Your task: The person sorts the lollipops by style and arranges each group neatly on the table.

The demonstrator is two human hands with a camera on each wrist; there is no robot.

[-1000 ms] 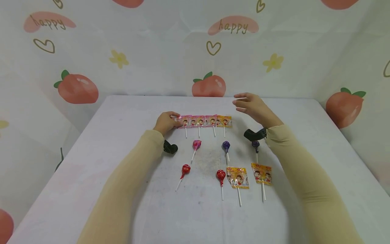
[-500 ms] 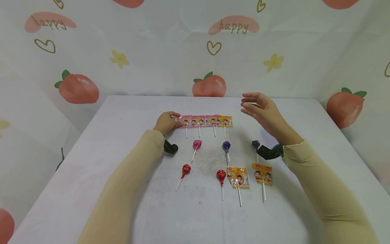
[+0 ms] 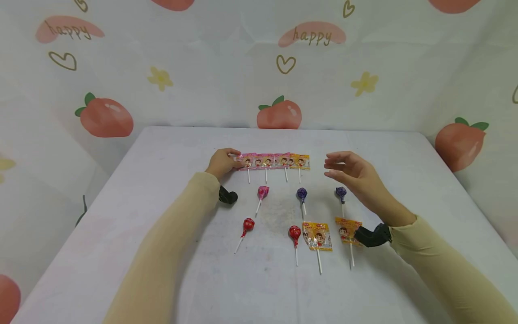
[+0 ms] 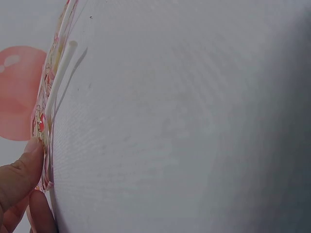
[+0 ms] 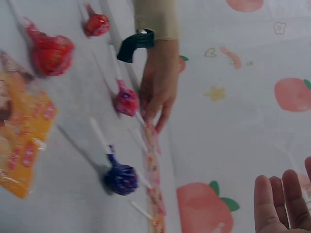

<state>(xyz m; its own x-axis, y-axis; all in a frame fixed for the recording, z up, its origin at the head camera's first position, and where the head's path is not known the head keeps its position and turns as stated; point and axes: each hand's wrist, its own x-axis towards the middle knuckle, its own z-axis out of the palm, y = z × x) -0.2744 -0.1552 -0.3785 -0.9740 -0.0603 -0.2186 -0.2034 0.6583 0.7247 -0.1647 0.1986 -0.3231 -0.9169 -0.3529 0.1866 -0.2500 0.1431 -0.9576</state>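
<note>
My L grip has the left end of a row of flat lollipop packets, thumb on the front, fingertips behind, closed to a pinch. My R grip is empty, held up off the counter w/ fingers loosely extended and well parted from the thumb; it's right of the row, apart from it.

The row runs L to R near the counter's far edge, sticks twd me: 1st pink packet (the one I'm pinching), 2nd pink packet, 3rd pink packet, then an orange packet at the R end. Neighbors touch or overlap, can't tell which.

Nearer me, approx. a 2nd line: round pink lollipop, stick slanting down-left; purple lollipop in the mid; another purple lollipop just below my R fingers in the head view.

Nearest me: red lollipop on the L, 2nd red lollipop, close beside it a larger orange packet, then a far-right orange packet, partly hidden by my R black wrist strap.

All on the white counter; peach-print backdrop behind.
</note>
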